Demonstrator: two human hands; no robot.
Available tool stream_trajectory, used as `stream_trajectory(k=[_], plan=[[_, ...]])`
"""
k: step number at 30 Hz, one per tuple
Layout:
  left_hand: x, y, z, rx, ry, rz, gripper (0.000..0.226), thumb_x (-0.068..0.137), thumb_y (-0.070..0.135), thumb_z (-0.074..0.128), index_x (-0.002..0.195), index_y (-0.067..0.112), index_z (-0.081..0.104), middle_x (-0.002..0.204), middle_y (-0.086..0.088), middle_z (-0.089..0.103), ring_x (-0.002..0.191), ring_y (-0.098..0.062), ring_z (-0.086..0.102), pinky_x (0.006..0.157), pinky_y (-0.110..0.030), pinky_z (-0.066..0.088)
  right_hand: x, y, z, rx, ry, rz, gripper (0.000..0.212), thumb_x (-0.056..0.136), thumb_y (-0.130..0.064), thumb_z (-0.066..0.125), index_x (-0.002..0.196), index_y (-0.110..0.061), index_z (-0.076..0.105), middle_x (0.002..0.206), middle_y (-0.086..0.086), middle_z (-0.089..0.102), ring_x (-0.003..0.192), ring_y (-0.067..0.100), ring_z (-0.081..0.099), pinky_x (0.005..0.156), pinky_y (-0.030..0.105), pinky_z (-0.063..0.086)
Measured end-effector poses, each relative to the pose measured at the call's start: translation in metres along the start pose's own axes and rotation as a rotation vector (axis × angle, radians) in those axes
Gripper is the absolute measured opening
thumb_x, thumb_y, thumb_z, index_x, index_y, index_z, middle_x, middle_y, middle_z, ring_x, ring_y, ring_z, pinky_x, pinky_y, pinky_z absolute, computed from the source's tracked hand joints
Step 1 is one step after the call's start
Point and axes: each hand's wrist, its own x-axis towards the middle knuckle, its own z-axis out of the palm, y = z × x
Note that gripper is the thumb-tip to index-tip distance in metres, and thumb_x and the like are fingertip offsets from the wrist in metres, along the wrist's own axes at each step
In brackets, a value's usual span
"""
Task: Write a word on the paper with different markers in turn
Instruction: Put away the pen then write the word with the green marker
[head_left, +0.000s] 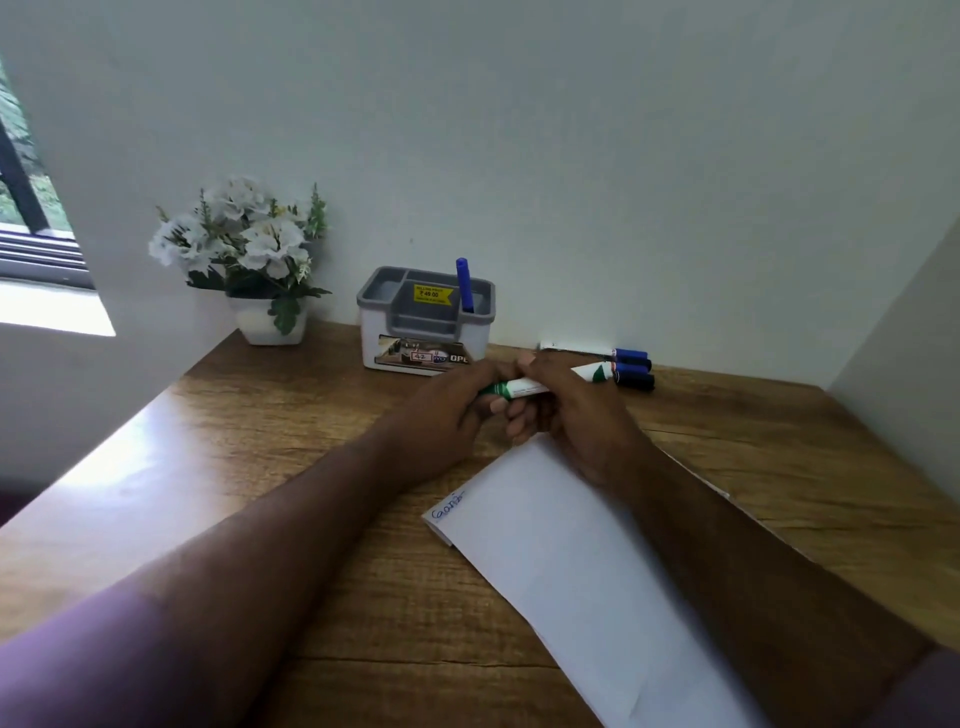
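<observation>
A green-and-white marker is held level above the wooden desk, between both hands. My left hand grips its green cap end, fingers curled round it. My right hand grips the white barrel, whose far end with a green mark sticks out past the knuckles. Below and to the right lies a white sheet of paper, slanted, with a short blue word at its upper left corner. My right forearm crosses the sheet.
A grey-and-white desk organiser stands by the wall with a blue marker upright in it. Two or three more markers lie by the wall on the right. A pot of white flowers sits at the back left.
</observation>
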Motion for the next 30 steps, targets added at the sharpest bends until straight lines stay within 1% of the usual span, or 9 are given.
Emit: stream_trajectory(k=[6,9,14,17,20,22,24,28,30], plan=[[-0.001,-0.002,0.002,0.027,-0.020,-0.040,0.012,0.093,0.015,0.054,0.088,0.026,0.051,0.074,0.020,0.050,0.072,0.009,0.052,0.060,-0.007,0.037,0.004,0.006,-0.005,0.142,-0.091,0.101,0.031,0.096,-0.014,0.044,0.077,0.001,0.064,0.058,0.016,0.069,0.041,0.021,0.063,0.043,0.025,0.053],[-0.001,-0.002,-0.004,0.008,0.017,-0.097,0.012,0.090,0.030,0.060,0.081,0.022,0.061,0.071,0.012,0.057,0.067,-0.008,0.055,0.057,-0.023,0.041,0.003,0.007,-0.007,0.201,-0.105,0.109,0.032,0.096,-0.014,0.041,0.085,0.002,0.065,0.060,0.017,0.070,0.044,0.020,0.064,0.045,0.026,0.054],[-0.006,0.005,-0.017,-0.131,0.088,-0.395,0.055,0.071,0.050,0.071,0.118,0.023,0.062,0.106,0.014,0.056,0.097,-0.003,0.052,0.071,-0.013,0.040,0.002,0.004,-0.011,0.303,-0.024,0.049,0.033,0.094,-0.018,0.047,0.075,-0.006,0.071,0.053,0.010,0.065,0.041,0.015,0.059,0.042,0.021,0.049],[-0.016,0.009,-0.031,-0.034,-0.251,-0.429,0.047,0.070,0.052,0.074,0.113,0.039,0.060,0.091,0.024,0.051,0.080,0.003,0.048,0.066,-0.016,0.038,0.005,0.001,-0.009,0.364,0.043,-0.043,0.021,0.088,-0.006,0.056,0.071,-0.010,0.068,0.053,0.003,0.057,0.043,0.009,0.048,0.040,0.018,0.038],[-0.025,0.008,-0.044,0.054,-0.605,-0.346,0.049,0.071,0.047,0.075,0.117,0.049,0.058,0.091,0.033,0.053,0.086,0.004,0.050,0.076,-0.017,0.041,0.005,-0.001,-0.008,0.318,0.029,-0.081,0.017,0.083,0.000,0.059,0.070,-0.009,0.063,0.052,0.001,0.049,0.044,0.007,0.041,0.040,0.019,0.030],[-0.022,0.005,-0.049,0.074,-0.654,-0.349,0.053,0.072,0.045,0.075,0.119,0.055,0.055,0.086,0.035,0.050,0.083,0.006,0.048,0.071,-0.015,0.036,0.002,-0.003,-0.005,0.210,0.005,-0.053,0.007,0.080,-0.010,0.063,0.078,-0.003,0.063,0.051,0.004,0.055,0.039,0.009,0.043,0.038,0.018,0.030],[-0.018,0.007,-0.051,0.081,-0.676,-0.326,0.049,0.072,0.046,0.075,0.115,0.060,0.054,0.091,0.036,0.049,0.085,0.009,0.047,0.071,-0.014,0.034,-0.005,-0.005,0.001,0.114,-0.060,-0.032,0.014,0.077,-0.016,0.064,0.077,-0.002,0.065,0.049,0.007,0.058,0.033,0.011,0.044,0.036,0.016,0.033],[-0.013,0.008,-0.049,0.072,-0.713,-0.321,0.032,0.070,0.047,0.076,0.077,0.070,0.055,0.074,0.037,0.051,0.073,0.011,0.050,0.059,-0.012,0.032,-0.019,0.003,0.008,0.038,-0.186,0.084,0.007,0.072,-0.007,0.068,0.069,-0.001,0.065,0.042,0.008,0.053,0.028,0.011,0.039,0.034,0.015,0.030],[-0.012,0.007,-0.051,0.074,-0.773,-0.328,0.049,0.064,0.050,0.078,0.106,0.063,0.055,0.091,0.039,0.047,0.084,0.004,0.048,0.067,-0.018,0.035,-0.019,0.012,0.001,0.056,-0.175,0.126,0.005,0.071,-0.006,0.063,0.070,-0.001,0.062,0.043,0.007,0.050,0.031,0.009,0.036,0.036,0.017,0.028]])
